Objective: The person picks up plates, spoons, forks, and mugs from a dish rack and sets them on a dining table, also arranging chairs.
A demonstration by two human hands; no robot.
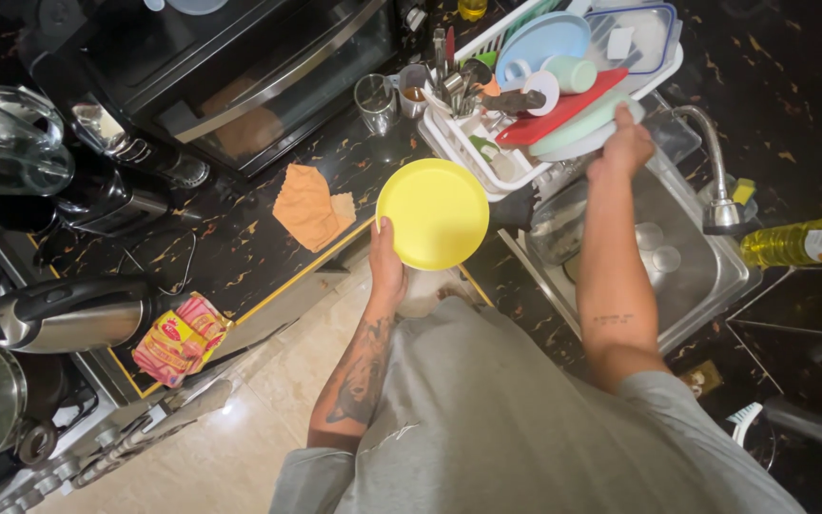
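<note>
My left hand (385,259) grips the near rim of a round yellow plate (433,213), held flat above the counter edge. My right hand (623,145) reaches into the white dish rack (449,143) and rests on a pale green plate (587,131) that leans beside a red plate (563,112). The fingers lie on that plate's rim; whether they clasp it is unclear. The rack also holds a blue plate (539,40), a mint cup (573,73), a clear lidded box (644,33) and cutlery.
A steel sink (692,276) with its tap (711,162) lies right of the rack, with an oil bottle (801,243) beyond. An orange cloth (311,207), glass cups (376,100), an oven (240,76), a kettle (64,319) and a snack packet (181,341) stand on the dark counter.
</note>
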